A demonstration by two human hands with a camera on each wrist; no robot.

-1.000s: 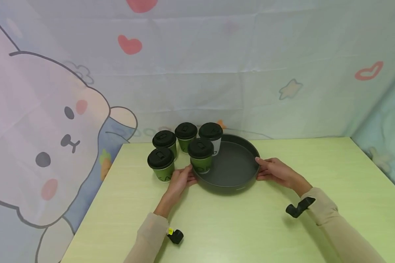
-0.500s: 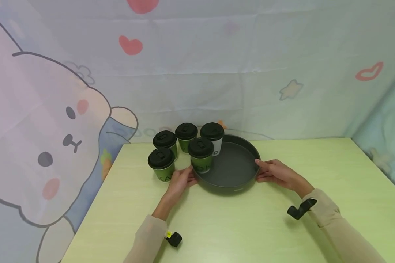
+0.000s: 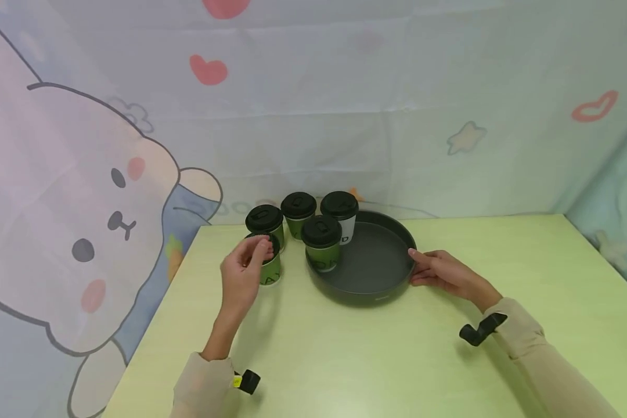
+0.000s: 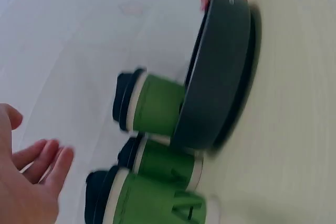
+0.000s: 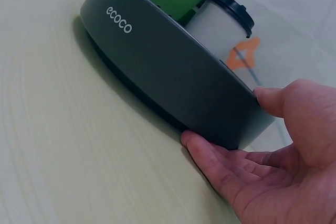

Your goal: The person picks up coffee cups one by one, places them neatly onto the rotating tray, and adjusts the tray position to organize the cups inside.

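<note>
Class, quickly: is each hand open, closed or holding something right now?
Left hand: open, holding nothing, near a green cup.
Right hand: holding the round tray by its edge.

We see soft, fairly even light on the pale yellow-green tabletop [image 3: 376, 354], with whitish glare at its near edge and faint shadows beneath the left hand [image 3: 238, 278] and right sleeve [image 3: 551, 363]. Our left wrist view is blurred, its green lidded cups [image 4: 158, 106] softened; our right wrist view keeps the pan's [image 5: 173, 72] white lettering [image 5: 119, 20] legible.
</note>
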